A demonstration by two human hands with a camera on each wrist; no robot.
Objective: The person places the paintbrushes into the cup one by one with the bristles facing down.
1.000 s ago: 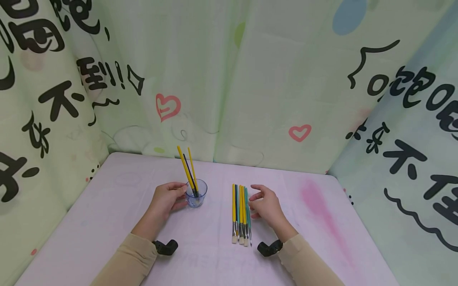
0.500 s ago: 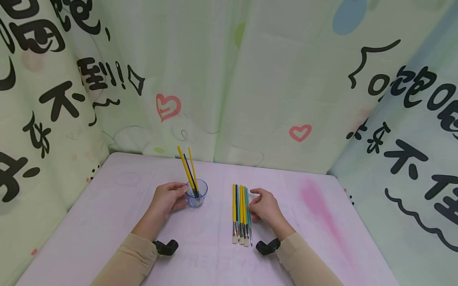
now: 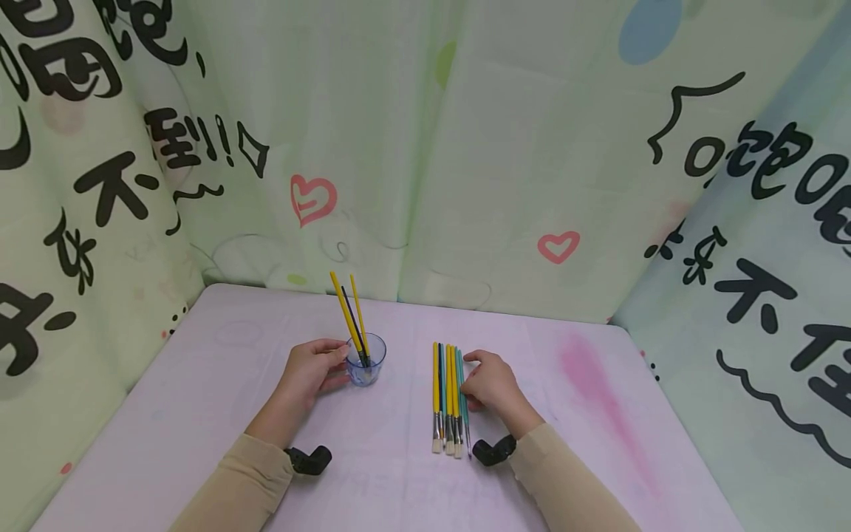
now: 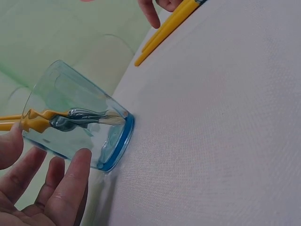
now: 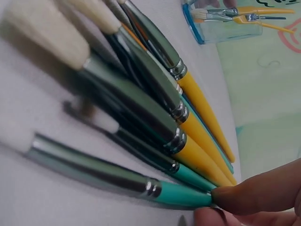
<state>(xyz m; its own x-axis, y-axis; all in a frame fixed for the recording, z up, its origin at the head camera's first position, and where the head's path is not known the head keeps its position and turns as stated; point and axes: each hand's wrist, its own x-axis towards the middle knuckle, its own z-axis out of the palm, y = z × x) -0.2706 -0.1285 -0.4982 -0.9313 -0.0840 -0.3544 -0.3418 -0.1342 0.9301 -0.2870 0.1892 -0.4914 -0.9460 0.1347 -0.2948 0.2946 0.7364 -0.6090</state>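
At the left of the table, a clear bluish cup [image 3: 374, 367] stands with several paintbrushes [image 3: 347, 314] in it, bristles down. My left hand [image 3: 311, 367] holds the cup from its left side; the left wrist view shows the thumb by the rim and the fingers along the wall. To the right lies a row of paintbrushes [image 3: 449, 384] with yellow, dark and turquoise handles, bristles toward me. My right hand [image 3: 493, 383] is at the row's right edge. In the right wrist view its thumb and finger pinch the turquoise handle of the outermost paintbrush [image 5: 183, 194].
A pale pink cloth covers the table [image 3: 392, 473], with a darker pink streak at the right. Around the back and sides hangs a light green curtain [image 3: 479, 185] printed with black characters and hearts. Each wrist wears a black camera.
My right hand has moved slightly left and down to the row, and its fingers have closed on the outermost turquoise paintbrush. The left hand and cup have stayed in place.
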